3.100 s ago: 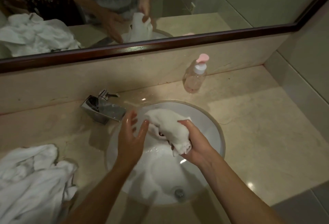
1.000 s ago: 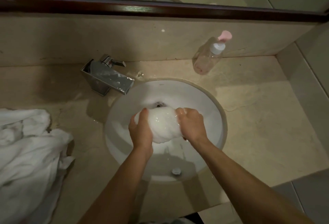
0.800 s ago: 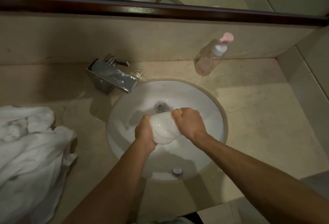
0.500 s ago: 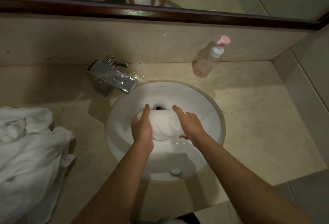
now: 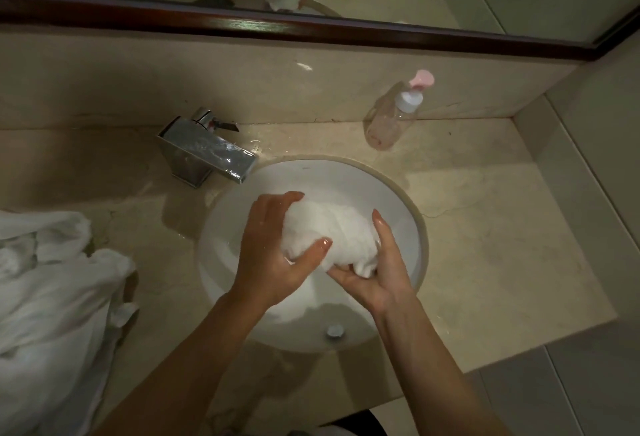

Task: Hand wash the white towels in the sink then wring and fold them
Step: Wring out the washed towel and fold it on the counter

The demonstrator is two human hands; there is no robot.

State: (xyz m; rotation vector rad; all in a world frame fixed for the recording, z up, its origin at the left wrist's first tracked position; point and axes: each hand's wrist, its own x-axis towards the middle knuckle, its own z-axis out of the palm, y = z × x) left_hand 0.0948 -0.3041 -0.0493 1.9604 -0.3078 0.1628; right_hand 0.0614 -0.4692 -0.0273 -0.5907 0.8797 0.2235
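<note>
One bunched towel (image 5: pixel 329 231) over sink (image 5: pixel 412 217)

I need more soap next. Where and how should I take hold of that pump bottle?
Grip the pump bottle around its clear body, coming from the sink side. It leans back against the wall, so only that front face is open; the pink pump head looks too small to hold.

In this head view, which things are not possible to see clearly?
- Sink drain: hidden behind the balled towel that the left hand and right hand hold.
- Towel pile: cut off by the left edge.
- Pump bottle label: too small.
</note>
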